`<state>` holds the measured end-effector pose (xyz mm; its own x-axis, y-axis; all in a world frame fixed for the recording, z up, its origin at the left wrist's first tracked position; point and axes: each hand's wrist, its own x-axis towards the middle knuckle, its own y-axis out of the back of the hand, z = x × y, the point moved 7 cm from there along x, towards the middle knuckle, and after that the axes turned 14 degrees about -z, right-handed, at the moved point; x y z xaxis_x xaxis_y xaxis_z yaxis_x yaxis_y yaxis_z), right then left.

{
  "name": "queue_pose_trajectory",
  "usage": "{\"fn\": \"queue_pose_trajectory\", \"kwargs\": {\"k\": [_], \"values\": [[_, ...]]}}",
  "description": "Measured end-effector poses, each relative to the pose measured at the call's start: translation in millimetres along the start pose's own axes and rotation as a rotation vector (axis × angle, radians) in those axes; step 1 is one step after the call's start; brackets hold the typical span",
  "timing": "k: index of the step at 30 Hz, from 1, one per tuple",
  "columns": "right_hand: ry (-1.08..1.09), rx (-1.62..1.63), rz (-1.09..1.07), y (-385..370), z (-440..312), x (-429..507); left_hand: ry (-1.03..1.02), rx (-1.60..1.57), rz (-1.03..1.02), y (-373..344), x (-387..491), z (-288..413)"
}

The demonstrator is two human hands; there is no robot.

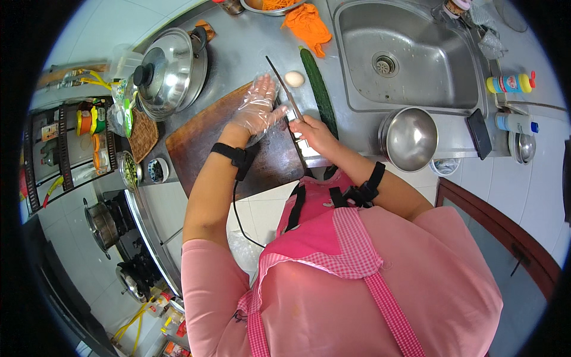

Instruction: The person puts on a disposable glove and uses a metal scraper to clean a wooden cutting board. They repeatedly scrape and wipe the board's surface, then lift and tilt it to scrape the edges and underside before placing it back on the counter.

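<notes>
My left hand, in a clear plastic glove, is over the dark wooden cutting board with its fingers stretched out and nothing held. Close by on the right, my bare right hand grips a long thin tool, probably a knife seen edge-on; its blade face is not visible. The tool slants up and left from my fingers, near my left thumb. A pale egg lies on the steel counter beyond the board's right edge. Beside it, a long green cucumber stretches along the counter.
At the right are a steel sink, stacked metal bowls and a black phone. A lidded steel pot stands at the left. An orange cloth lies below a bowl of shredded orange food. Small dishes sit left of the board.
</notes>
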<state>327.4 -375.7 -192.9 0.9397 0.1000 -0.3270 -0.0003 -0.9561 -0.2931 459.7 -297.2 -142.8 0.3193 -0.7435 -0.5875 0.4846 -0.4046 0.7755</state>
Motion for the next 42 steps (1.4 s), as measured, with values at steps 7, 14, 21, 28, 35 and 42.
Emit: {"fn": "queue_pose_trajectory", "kwargs": {"k": [7,14,21,28,35,42], "values": [[-0.024,0.038,-0.053,1,9,3,-0.087,0.058,-0.103,-41,-51,49],[-0.077,0.015,-0.078,-1,15,6,0.212,-0.414,0.348,-77,-133,12],[0.001,-0.218,0.087,-3,-2,-17,0.853,-0.317,0.219,-101,-140,-80],[0.096,-0.110,0.171,-5,4,-23,0.469,-0.190,0.247,-50,-55,-48],[0.206,-0.033,0.215,-6,8,-24,0.173,-0.029,0.183,-13,-4,-10],[0.100,0.009,0.180,-5,4,-27,-0.148,-0.053,0.120,-29,-40,38]]}}
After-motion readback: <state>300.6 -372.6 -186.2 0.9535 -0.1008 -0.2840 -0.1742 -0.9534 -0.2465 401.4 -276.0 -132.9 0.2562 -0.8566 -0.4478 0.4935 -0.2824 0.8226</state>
